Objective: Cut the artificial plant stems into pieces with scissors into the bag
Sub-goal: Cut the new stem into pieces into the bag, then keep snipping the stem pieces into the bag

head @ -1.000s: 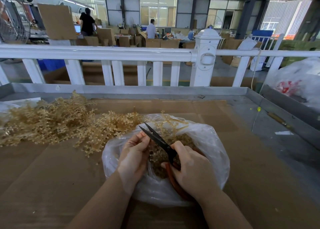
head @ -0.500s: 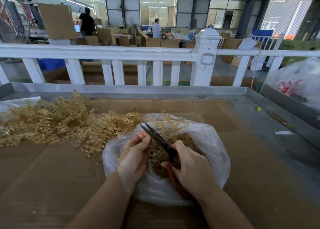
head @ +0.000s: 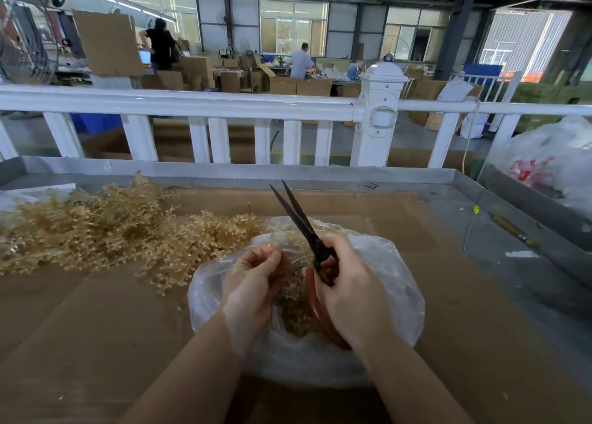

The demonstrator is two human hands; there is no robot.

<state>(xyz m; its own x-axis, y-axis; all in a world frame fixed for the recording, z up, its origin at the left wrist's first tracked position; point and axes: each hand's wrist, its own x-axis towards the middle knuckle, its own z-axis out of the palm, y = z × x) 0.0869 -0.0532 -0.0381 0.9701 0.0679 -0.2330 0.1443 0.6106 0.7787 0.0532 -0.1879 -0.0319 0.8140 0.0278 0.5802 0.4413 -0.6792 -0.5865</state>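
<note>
On the cardboard-covered table [head: 96,327] we are between cuts — our right hand [head: 350,290] grips the scissors [head: 301,225], blades slightly parted and raised. Our left hand [head: 253,282] pinches a stem over the bag [head: 397,282]; the uncut stems [head: 105,228] lie to its left. Next, we judge, the blades must drop onto that stem.

Bare cardboard [head: 464,295] lies open right of the bag [head: 400,282]; a stem pile [head: 96,228] crowds its left.

Dark scissors [head: 301,223] blades parted above stem-filled clear bag [head: 394,282]
</note>
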